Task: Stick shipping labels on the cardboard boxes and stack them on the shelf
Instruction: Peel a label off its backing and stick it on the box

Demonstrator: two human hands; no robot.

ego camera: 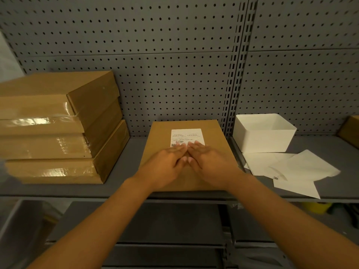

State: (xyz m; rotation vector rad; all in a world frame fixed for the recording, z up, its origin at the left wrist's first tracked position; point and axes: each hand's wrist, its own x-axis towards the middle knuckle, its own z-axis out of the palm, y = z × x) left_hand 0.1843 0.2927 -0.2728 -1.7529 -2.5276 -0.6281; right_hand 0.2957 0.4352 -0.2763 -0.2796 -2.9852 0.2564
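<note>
Both hands, left hand (165, 164) and right hand (207, 162), are laid flat with fingers spread on the shipping label (187, 137). It is pressed onto the cardboard box (213, 152) at the shelf's (126, 171) front edge, apparently to bond it.

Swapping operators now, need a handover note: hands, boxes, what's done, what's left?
Left hand and right hand: both flat, fingers straight, pressing the shipping label onto the middle box on the shelf.
Stack of boxes sits at left; no labels visible on it from here.
White bin and loose white sheets at right.
Done: label on the middle box.
Left: finish smoothing, move that box onto the stack.
</note>
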